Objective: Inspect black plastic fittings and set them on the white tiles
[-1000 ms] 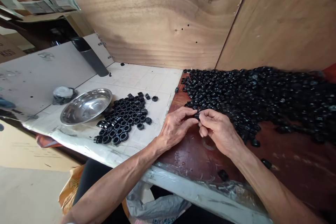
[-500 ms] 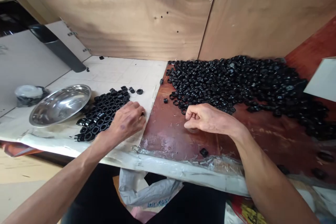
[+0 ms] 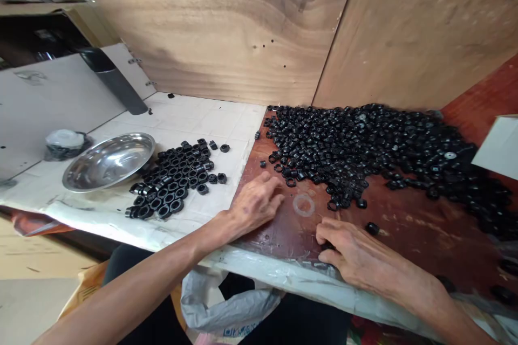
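My left hand (image 3: 257, 202) hovers over the left part of the red-brown board, thumb and fingers a little apart, with nothing visible in it. Near the board's front edge, my right hand (image 3: 346, 250) is closed on a black plastic nut (image 3: 327, 247), mostly hidden between thumb and fingers. Another black piece (image 3: 372, 228) lies just beyond that hand. A large heap of black nuts (image 3: 324, 140) spreads along the back of the board. To the left, a group of black nuts (image 3: 178, 172) lies packed on the white surface, many with their holes facing up.
A shallow steel bowl (image 3: 109, 164) stands tilted left of the packed nuts. Behind it are a wrapped tub (image 3: 67, 143) and a dark grey cylinder (image 3: 117, 86). Plywood panels (image 3: 226, 27) close off the back. A white box (image 3: 497, 145) juts in at right; a bag (image 3: 226, 304) hangs below the edge.
My left hand has moved right, from beside the packed nuts to over the board. My right hand has come nearer the front edge and closed on a nut there. The view has shifted slightly.
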{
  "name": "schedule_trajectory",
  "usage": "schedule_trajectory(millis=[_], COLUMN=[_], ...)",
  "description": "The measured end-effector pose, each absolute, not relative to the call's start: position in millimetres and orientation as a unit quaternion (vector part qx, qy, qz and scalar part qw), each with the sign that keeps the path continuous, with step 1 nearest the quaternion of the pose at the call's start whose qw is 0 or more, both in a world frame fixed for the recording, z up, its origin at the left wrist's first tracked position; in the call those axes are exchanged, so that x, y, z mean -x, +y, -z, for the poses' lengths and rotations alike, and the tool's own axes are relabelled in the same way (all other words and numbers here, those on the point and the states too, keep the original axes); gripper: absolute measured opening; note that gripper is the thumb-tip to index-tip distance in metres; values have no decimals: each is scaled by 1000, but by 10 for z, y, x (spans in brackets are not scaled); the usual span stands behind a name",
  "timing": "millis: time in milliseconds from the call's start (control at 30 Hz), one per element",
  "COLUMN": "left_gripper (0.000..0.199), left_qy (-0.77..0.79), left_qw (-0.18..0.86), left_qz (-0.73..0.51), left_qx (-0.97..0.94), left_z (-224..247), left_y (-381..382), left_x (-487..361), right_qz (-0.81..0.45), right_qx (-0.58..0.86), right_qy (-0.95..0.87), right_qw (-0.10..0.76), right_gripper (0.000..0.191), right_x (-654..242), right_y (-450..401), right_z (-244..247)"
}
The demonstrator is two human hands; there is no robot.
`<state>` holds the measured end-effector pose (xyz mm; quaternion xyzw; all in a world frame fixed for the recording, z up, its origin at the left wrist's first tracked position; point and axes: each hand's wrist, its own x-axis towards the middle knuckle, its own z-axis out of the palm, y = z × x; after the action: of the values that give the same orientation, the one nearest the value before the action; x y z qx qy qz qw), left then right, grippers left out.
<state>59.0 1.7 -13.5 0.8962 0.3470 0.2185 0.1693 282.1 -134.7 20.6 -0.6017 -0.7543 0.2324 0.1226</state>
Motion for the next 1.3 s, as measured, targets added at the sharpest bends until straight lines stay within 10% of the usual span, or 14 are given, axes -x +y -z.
schedule_trajectory(millis=[467,733,1300], left_gripper=[14,40,27], left_qy=[383,296,292], left_qw=[305,757,723], left_qz=[-271,-414,-418], left_qx=[-829,-410,-465], left_z=[227,34,-57], left_y=[172,205,138], left_x=[-938,-776,-774], right_qz=[-606,-464,-259], right_qx=[529,539,587], right_qy=[-324,-422,-579], right_qw=[498,562,503], right_gripper=[35,40,16], right_x=[-2769,-2435,-2427], right_y=[-626,-227,-362], right_z=[-122,-121,-69])
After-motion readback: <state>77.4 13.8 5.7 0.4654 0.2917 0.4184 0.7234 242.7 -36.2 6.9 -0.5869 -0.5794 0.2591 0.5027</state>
